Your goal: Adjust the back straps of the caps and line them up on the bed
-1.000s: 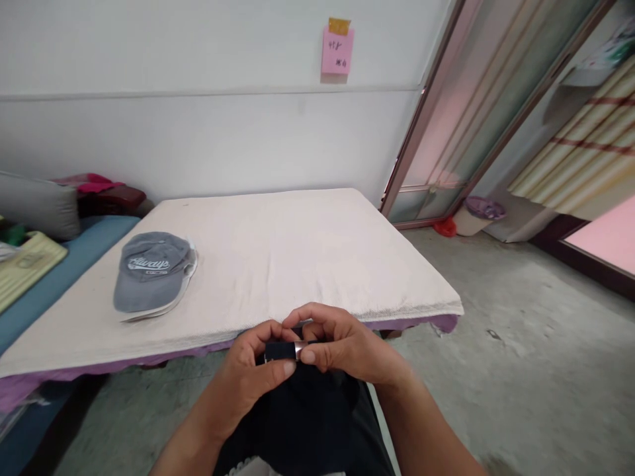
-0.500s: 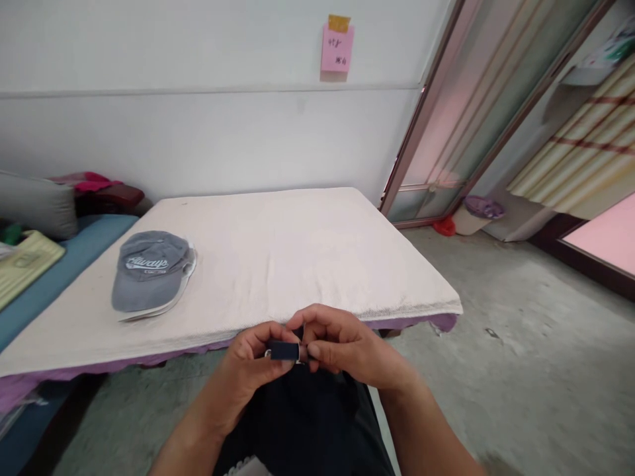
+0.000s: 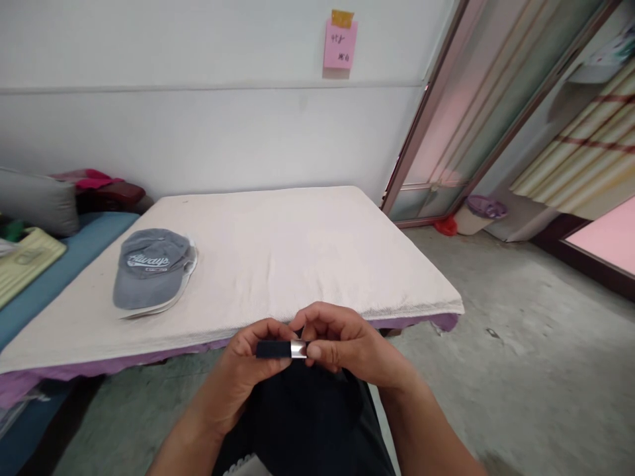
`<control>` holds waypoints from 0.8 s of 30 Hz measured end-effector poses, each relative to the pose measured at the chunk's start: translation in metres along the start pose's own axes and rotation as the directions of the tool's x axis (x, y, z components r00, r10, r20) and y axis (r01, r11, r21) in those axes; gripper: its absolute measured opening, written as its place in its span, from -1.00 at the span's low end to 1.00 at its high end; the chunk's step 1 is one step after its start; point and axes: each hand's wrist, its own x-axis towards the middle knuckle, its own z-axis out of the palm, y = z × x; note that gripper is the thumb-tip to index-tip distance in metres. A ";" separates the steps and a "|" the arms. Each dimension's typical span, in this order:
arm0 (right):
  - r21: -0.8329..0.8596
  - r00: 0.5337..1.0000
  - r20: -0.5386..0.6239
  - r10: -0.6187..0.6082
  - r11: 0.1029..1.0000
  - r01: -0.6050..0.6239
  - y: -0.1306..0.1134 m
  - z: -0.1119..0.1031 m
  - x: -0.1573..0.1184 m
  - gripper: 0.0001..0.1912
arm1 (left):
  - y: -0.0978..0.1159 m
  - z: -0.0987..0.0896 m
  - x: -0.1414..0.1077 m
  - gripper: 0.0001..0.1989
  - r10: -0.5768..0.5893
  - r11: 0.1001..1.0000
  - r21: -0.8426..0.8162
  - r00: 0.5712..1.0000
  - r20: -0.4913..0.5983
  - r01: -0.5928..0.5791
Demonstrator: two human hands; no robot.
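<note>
Strip [image 3: 273, 350], blackish, pinched by left hand [image 3: 245, 359] and right hand [image 3: 350, 345], metal band [image 3: 298, 349] toward 3 o'clock; probably light, stiffish, grab ends.

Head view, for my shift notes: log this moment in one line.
left hand: holds dark strip | right hand: at metal piece | grey cap: on pale cloth

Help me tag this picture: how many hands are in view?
2: the left hand holds the dark strip; the right hand is at its metal piece. No other hand shows.
</note>
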 end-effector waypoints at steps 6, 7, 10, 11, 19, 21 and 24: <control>0.096 0.999 -0.050 -0.013 0.995 0.018 0.007 -0.001 0.001 -0.74 | 0.001 0.001 0.000 -0.83 0.006 1.000 -0.023 1.000 0.028 -0.006; 0.100 0.998 -0.053 -0.018 0.995 0.023 0.007 0.000 0.001 -0.74 | 0.001 0.001 0.000 -0.83 0.006 1.000 -0.019 0.999 0.037 -0.005; 0.084 0.998 -0.061 -0.014 0.996 0.019 0.006 0.001 0.001 -0.74 | 0.001 0.002 -0.001 -0.84 0.023 1.000 0.002 0.999 0.045 -0.023; 0.073 0.998 -0.066 -0.011 0.997 0.016 0.005 0.001 0.001 -0.74 | 0.000 0.002 -0.001 -0.83 0.041 0.999 0.021 0.998 0.038 -0.042; 0.055 0.995 -0.095 0.012 0.998 -0.007 0.004 0.004 0.002 -0.76 | -0.002 -0.001 -0.006 -0.77 0.084 0.984 0.151 0.995 0.056 -0.091; 0.048 0.993 -0.115 0.027 0.999 -0.021 0.004 0.006 0.002 -0.75 | -0.002 -0.001 -0.006 -0.72 0.058 0.988 0.140 0.996 0.064 -0.067; 0.043 0.992 -0.125 0.034 0.999 -0.029 0.003 0.008 0.003 -0.76 | -0.002 0.000 -0.006 -0.68 0.065 0.982 0.177 0.997 0.040 -0.071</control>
